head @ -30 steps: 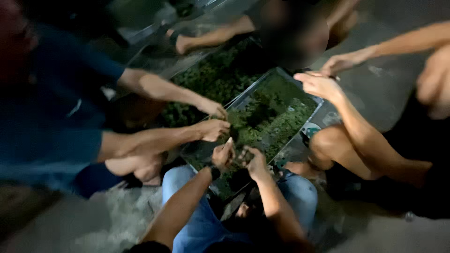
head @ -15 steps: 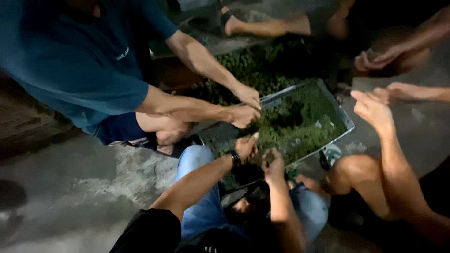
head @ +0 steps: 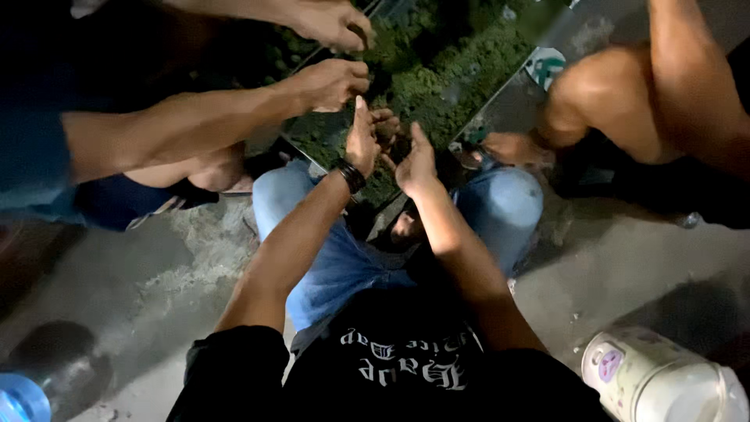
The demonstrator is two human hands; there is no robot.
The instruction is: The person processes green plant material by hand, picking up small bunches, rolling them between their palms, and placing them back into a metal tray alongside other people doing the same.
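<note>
- My left hand (head: 362, 143) and my right hand (head: 416, 162) meet just above the middle of the frame, fingertips turned toward each other over the near edge of the tray (head: 500, 105).
- The fingers of both hands curl inward around something small and dark between them; I cannot tell whether they are pinching it or only touching it.
- A dark wristband (head: 351, 176) sits on my left wrist.
- The green leafy bits (head: 461, 74) lie spread in the metal tray, which fills the upper middle of the frame, directly beyond my fingertips.
- My knees in blue jeans (head: 500, 207) frame the hands from below, one at each side of the centre.
- A person in a blue shirt at the left reaches in with two hands: one hand (head: 328, 82) is closed in a loose fist just left of my left hand, another hand (head: 336, 23) is higher up at the top edge.
- Another person's bare knee (head: 601, 94) shows at the upper right, beside the tray.
- A pale rounded appliance with a lid (head: 664, 383) stands in the lower right corner on the concrete floor (head: 625, 266).
- A blue bottle top (head: 19, 398) shows in the lower left corner.
</note>
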